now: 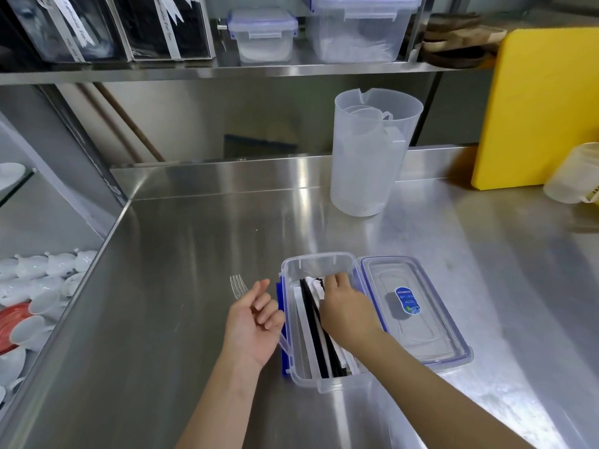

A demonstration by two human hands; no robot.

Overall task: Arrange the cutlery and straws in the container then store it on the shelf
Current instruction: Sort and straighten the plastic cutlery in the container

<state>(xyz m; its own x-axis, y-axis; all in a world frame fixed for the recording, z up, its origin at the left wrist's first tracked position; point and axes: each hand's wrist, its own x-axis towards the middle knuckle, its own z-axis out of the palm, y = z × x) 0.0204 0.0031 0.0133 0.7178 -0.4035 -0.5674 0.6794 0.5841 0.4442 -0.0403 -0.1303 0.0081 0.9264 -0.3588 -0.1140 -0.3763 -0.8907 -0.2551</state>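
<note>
A clear plastic container [319, 261] with blue clips stands open on the steel counter [181, 286]. Black straws [312, 322] and white wrapped pieces [316, 286] lie lengthwise inside it. My right hand [346, 311] reaches down into the container, fingers curled on the far ends of the straws and white wrappers. Its lid [418, 322], with a blue label, lies flat just right of the container. My left hand [252, 322] hovers at the container's left side, palm turned inward, fingers loose and empty. A clear plastic fork [238, 284] lies on the counter just beyond that hand.
A steel shelf [227, 70] above the counter holds two lidded clear boxes [262, 35] [363, 29] and dark display boxes [168, 24]. A translucent jug [372, 157], a yellow cutting board [544, 108] and a tub [573, 176] stand at the back right. White cups [42, 286] sit lower left.
</note>
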